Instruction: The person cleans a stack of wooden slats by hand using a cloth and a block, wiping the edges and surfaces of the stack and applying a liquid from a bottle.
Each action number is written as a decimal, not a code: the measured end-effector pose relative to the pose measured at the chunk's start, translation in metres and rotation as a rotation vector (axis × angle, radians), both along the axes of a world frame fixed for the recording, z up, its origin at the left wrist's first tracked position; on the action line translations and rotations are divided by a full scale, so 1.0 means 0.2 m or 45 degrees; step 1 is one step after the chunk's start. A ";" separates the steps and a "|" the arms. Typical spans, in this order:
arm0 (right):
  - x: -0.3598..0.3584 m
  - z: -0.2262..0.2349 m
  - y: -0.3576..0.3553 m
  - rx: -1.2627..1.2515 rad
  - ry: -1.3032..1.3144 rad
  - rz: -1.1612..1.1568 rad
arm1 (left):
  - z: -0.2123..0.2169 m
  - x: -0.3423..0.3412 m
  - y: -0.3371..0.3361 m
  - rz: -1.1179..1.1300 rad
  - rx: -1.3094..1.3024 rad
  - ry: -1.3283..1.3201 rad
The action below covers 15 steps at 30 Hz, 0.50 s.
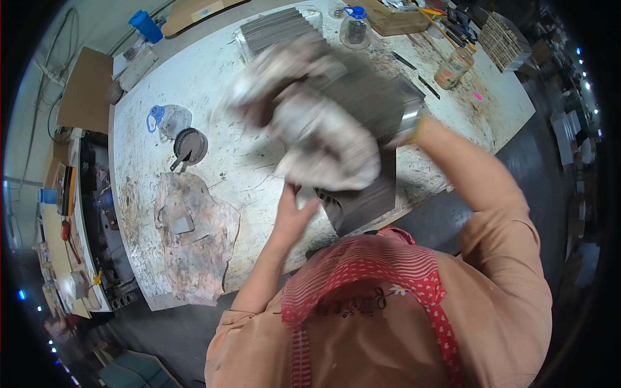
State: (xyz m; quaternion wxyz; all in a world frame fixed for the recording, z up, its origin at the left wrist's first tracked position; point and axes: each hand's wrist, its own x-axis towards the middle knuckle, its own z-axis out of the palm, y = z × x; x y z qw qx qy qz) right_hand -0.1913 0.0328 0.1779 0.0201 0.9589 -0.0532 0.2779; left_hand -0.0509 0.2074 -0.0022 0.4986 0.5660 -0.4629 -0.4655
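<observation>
A stained white rag (pixel 330 139), smeared by motion, hangs over the middle of the table. My right arm reaches in from the right, with a shiny band at the wrist. My right hand (pixel 402 132) runs into the grey blur beside the rag, and its fingers cannot be made out. Below the rag lies a flat dark grey sheet (pixel 369 200) at the near table edge. My left hand (pixel 296 216) is at that sheet's left side, thumb and forefinger apart, with its other fingers hidden. Part of the sheet is covered by the rag.
Left on the table (pixel 136 220) are a spread stained cloth (pixel 194 258) with a small grey block (pixel 182 224), a round dark tub (pixel 191 143) and a clear blue-capped jug (pixel 173 121). Farther back are stacked grey sheets (pixel 278 31), another jug (pixel 355 32) and a bottle (pixel 455 68).
</observation>
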 end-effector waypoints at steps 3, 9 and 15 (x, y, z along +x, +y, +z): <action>-0.32 0.00 -0.29 0.407 -0.297 -0.140 | 0.07 0.06 -0.11 0.394 -0.010 0.327; -0.17 -0.08 -0.25 1.030 -0.168 -0.422 | 0.15 0.01 -0.68 0.654 -0.297 0.504; -0.16 -0.35 -0.32 0.270 0.415 -0.555 | 0.09 0.02 -0.73 0.177 -0.090 1.260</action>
